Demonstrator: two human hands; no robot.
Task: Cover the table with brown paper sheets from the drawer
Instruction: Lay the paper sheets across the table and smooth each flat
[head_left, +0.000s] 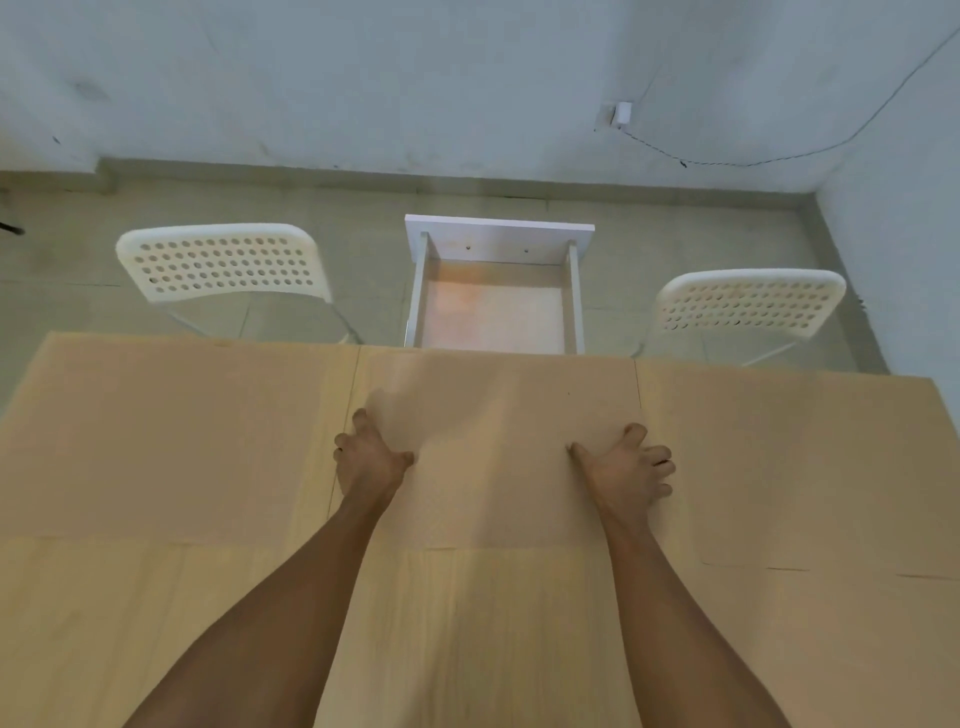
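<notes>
Clearly, in the head view, both bare forearms are reaching forward over the tabletop (467, 649), whose pale wood is showing along the near edge. Three brown paper sheets are lying side by side across its far half: the left sheet (182, 431), the middle sheet (493, 415) and the right sheet (779, 457), their edges meeting in thin seams. The left hand (370, 457) is pressing on the middle sheet near its left seam, fingers spread and bent, the grip grasping nothing. The right hand (626, 467) is pressing near the right seam in the same way, fingers splayed, its grip likewise released. Beyond the far edge the white drawer (496, 306) is standing pulled open, flanked by the left chair (223, 262) and the right chair (748, 304) on the tiled floor (363, 234).
</notes>
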